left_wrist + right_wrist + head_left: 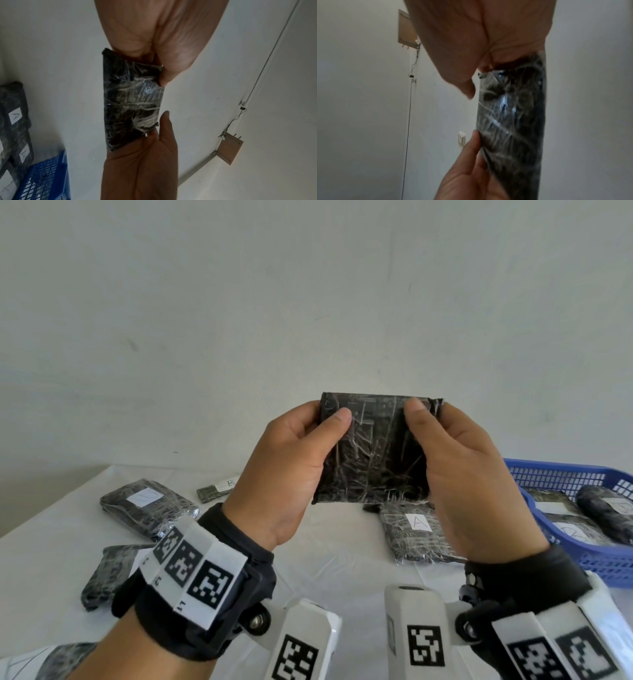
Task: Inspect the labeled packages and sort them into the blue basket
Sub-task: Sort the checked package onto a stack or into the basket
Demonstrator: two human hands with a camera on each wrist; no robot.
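Note:
I hold a dark plastic-wrapped package (373,450) upright in front of me, above the table. My left hand (329,422) pinches its left edge with the thumb on the near face. My right hand (421,419) pinches its right edge the same way. No label shows on the side facing me. The left wrist view shows the package (132,100) edge-on between my left hand (154,65) above and the right hand below. It appears again as the package (511,121) under my right hand (488,73). The blue basket (555,477) stands at the right with several labeled packages (603,508) inside.
On the white-covered table (335,546) lie a package marked A (416,534) below my hands, a small one marked B (217,489), a labeled package (147,506) at the left and another package (106,573) nearer me. A plain wall stands behind.

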